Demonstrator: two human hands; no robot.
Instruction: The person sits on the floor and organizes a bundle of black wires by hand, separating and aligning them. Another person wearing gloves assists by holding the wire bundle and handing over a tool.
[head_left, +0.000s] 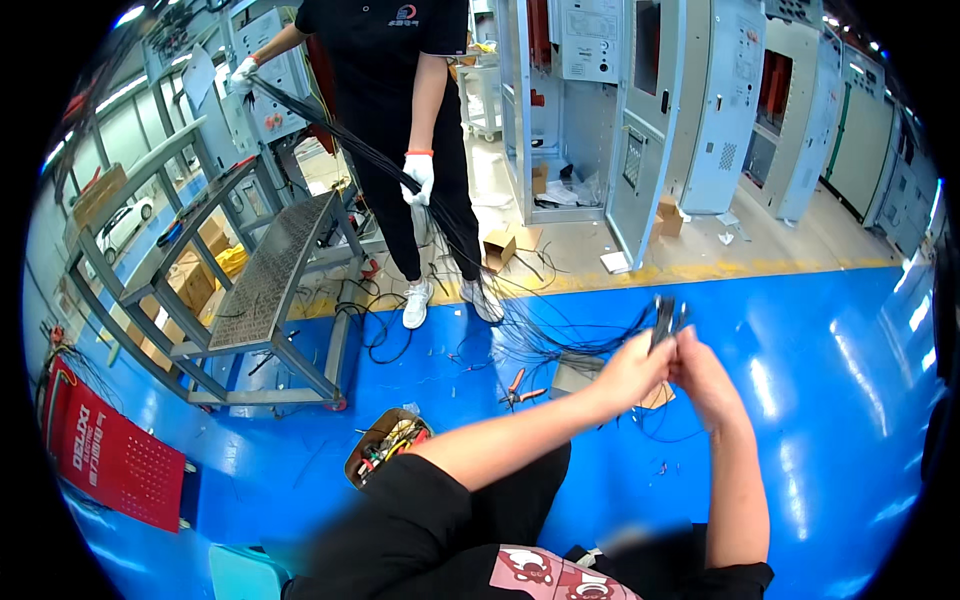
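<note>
Both my hands are raised close together at the right of the middle. My left hand (630,372) is closed round the ends of several black wires (664,318), which stick up above its fingers. Touching it, my right hand (705,378) has its fingers pressed together at the same wires; exactly what it pinches is hidden. From here loose black wires trail left to a person opposite. That person's white-gloved hands (419,178) hold a long black wire bundle (335,130) stretched at a slant.
Orange-handled pliers (518,388) lie on the blue floor (800,400). Beside my left arm stands a bin (372,445) of tools. A metal step platform (270,265) and a red panel (115,450) are at left. Grey cabinets (715,120) line the back; a small cardboard box (498,250) sits there.
</note>
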